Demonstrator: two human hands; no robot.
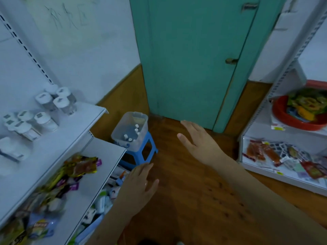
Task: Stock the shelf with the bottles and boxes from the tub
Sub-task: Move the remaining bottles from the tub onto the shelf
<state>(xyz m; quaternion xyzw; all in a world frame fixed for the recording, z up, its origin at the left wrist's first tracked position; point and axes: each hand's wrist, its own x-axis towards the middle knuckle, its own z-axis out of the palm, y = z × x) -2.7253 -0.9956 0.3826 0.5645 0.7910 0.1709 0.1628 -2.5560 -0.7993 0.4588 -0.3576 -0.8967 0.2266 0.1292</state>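
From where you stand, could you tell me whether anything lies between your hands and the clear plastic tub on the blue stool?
Nothing visible does. Both the left hand and right hand are empty over bare wooden floor, and the open-topped clear plastic tub sits on the blue plastic stool.

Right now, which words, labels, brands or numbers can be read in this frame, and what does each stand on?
None can be read for certain.
Wall scrawl: faint handwritten characters, not legible.
White-capped bottles on the shelf: labels blurred.
Snack packets: print blurred.
Yellow price tags on the right-hand rack: too small.
Bottles in the tub: no text visible.
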